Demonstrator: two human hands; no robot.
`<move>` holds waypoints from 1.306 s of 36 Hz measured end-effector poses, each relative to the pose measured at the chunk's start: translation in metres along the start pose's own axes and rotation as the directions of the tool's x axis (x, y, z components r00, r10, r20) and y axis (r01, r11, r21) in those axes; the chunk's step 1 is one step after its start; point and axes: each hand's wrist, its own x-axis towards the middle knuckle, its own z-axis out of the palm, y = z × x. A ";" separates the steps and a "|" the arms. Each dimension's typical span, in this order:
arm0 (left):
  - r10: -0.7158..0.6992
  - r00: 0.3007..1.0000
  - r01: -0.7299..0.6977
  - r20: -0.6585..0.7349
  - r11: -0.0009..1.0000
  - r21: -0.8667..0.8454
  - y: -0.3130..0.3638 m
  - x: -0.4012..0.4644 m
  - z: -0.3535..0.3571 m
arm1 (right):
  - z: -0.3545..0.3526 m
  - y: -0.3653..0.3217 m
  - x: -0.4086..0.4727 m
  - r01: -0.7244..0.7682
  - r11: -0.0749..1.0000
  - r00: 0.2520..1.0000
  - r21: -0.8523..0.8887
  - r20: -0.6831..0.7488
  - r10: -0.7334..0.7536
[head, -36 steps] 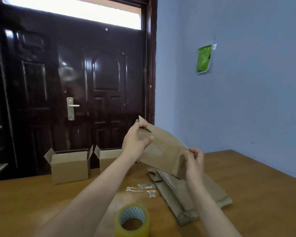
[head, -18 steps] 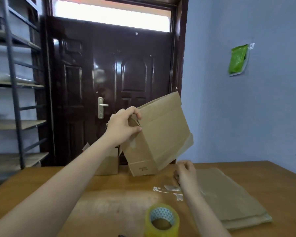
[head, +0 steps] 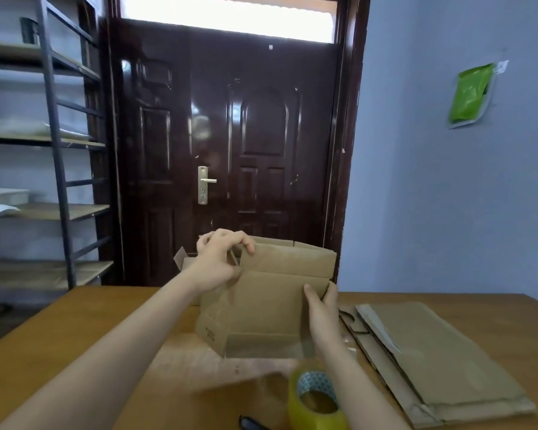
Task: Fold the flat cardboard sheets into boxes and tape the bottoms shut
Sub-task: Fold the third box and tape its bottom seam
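Lowered since the earlier frame, the half-opened box now stands with its bottom flaps on the wooden table instead of hanging tilted in the air. Nearest the camera, a roll of clear tape stands on its side at the near edge, with a small dark object just left of it. Right of the roll lies the stack of flat cardboard sheets, long axis running near to far. The right hand grips the box's right corner, thumb on the near face. The left hand pinches its upper left flap. The box stands upright, opening upward, wider than tall, broad face toward the camera. The step looks like squaring the sleeve; next it must be turned over and its bottom flaps folded shut. Behind it stands a finished box.
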 end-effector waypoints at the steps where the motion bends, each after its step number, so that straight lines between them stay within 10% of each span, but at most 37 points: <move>1: -0.017 1.000 0.017 0.002 1.000 -0.021 -0.006 -0.004 0.004 | 0.002 0.007 -0.001 -0.007 1.000 1.000 -0.006 -0.008 0.007; 8: -0.061 0.996 0.054 -0.062 0.992 -0.111 -0.039 -0.027 0.032 | 0.019 0.041 -0.002 -0.057 0.998 0.998 -0.032 0.010 0.057; 13: -0.036 0.926 -0.025 -0.375 0.987 -0.158 -0.048 -0.030 0.039 | 0.022 0.048 0.008 -0.063 0.998 0.998 -0.014 -0.008 0.063; 20: -0.528 0.679 0.132 -0.510 0.771 -0.624 -0.064 -0.054 0.075 | 0.026 0.054 0.013 -0.063 0.998 0.997 0.015 -0.041 0.064; 27: -0.597 0.761 0.220 -0.255 0.607 -0.764 -0.081 -0.071 0.108 | 0.042 0.056 0.005 -0.017 1.000 1.000 0.010 -0.016 0.017; 47: -0.283 0.879 -0.011 -0.383 0.793 -0.610 -0.091 -0.054 0.086 | 0.066 0.037 0.031 0.263 0.963 0.933 -0.068 -0.237 -0.271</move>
